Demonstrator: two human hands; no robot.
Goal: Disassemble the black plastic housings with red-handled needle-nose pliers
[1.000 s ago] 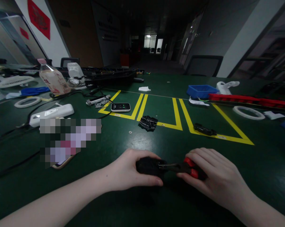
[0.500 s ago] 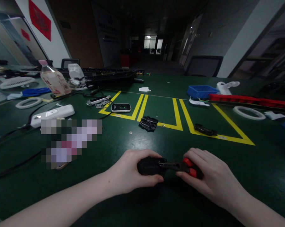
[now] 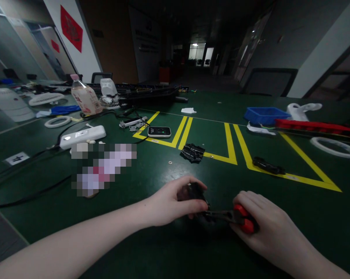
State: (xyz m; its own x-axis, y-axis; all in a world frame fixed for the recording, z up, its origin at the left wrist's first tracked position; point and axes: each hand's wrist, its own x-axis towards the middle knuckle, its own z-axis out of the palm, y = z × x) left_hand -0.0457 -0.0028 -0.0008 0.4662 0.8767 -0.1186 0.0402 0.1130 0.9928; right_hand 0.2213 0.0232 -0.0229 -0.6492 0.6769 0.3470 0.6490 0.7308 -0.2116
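Head view: both bare hands are low over a dark green table [image 3: 163, 252], close together near the front edge of the scene. Left hand [image 3: 170, 199] is wrapped around a black part [image 3: 197, 190], thumb on the near side, fingers on the far side; grip closed on it. Part looks tilted and a bit blurred, and much of it is hidden by the hand. Right hand [image 3: 269, 224] is closed around red-handled pliers [image 3: 242, 212], with the dark nose pointing left toward the black part. Nose tip meets the dark area just under the left thumb; too dim to tell whether it bites on anything.

Beyond the hands, a black ribbed piece [image 3: 192, 153] lies on the yellow tape [image 3: 231, 145], by the corner of the middle outline. Another slim black piece [image 3: 268, 166] lies across the tape of the right outline. Small metal ring [image 3: 170, 162] sits on bare green between the hands and the left outline. White-edged device [image 3: 159, 132] with a green light lies inside the left outline.

Left side: white power strip [image 3: 83, 136], pixelated patch [image 3: 107, 170] nearer the arm, bottle [image 3: 86, 99] with pink cap further back. Right side: blue bin [image 3: 263, 116], long red strip [image 3: 308, 129], white ring [image 3: 334, 147].
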